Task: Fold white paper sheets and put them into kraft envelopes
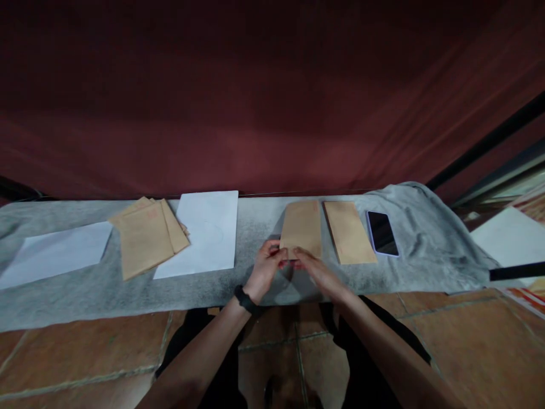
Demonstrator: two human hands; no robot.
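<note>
Terracotta floor tiles (85, 352) fill the foreground below a low tabletop (128, 295) draped in grey felt-like cloth, with a dark red curtain (255, 102) behind. Both forearms reach forward; the left hand (267, 267), a black band (246, 299) at its wrist, and the right hand (317, 271) pinch the near edge of a flat brown envelope (303, 227). Just right lie a second envelope (349, 232) and a phone (382, 233); left, white sheets (204, 233) and an envelope stack (147, 236).
</note>
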